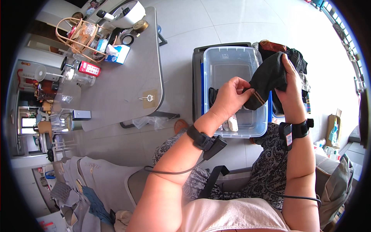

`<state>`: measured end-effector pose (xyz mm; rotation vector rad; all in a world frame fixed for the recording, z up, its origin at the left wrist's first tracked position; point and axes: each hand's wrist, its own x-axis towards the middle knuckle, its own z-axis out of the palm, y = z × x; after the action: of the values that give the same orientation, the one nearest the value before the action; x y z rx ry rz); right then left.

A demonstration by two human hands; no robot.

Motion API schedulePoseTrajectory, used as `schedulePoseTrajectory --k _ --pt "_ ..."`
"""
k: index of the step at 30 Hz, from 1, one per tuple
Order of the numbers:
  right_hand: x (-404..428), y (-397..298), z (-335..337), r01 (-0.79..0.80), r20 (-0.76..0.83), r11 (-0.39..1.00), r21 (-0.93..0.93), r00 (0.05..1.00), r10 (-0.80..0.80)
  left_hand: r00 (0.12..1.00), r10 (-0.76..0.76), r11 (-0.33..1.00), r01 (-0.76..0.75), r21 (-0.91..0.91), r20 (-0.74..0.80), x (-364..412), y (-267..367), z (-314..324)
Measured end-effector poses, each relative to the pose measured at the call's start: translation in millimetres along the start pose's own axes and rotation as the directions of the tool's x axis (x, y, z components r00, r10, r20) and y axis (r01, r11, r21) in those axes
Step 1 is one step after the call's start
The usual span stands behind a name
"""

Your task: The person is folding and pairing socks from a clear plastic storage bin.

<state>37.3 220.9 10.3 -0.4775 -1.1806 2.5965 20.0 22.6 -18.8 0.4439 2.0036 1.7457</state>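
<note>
A black cloth item with two thin tan stripes, perhaps a sock (268, 72), is stretched between my hands above the right side of a clear plastic bin (229, 52). My left hand (233, 94) pinches its striped edge between thumb and fingers. Along the cloth's right side, my right hand (291, 79) grips it, with part of the fingers hidden behind the fabric. Inside the bin, a rolled white patterned cloth (232, 123) lies near the front wall, and a black cloth item (213, 95) rests at the left, partly covered by my left hand.
Dark folded clothes (298, 62) are piled right of the bin. To the left stands a grey table (121, 87) with a wicker basket (78, 43), a tissue box (118, 54), a red can (89, 68) and a metal hook. A cardboard box (333, 130) stands at the far right.
</note>
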Motion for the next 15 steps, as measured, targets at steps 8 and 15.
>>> schedulePoseTrajectory --k 8,15 --pt "5 -5 -10 0.017 -0.001 1.000 -0.013 1.000 -0.017 0.961 0.243 0.936 -0.196 0.294 -0.131 -2 7 2" --pt "6 -7 -10 0.010 -0.025 0.998 -0.058 1.000 -0.012 0.993 0.024 0.999 -0.020 0.036 -0.114 -1 15 -3"
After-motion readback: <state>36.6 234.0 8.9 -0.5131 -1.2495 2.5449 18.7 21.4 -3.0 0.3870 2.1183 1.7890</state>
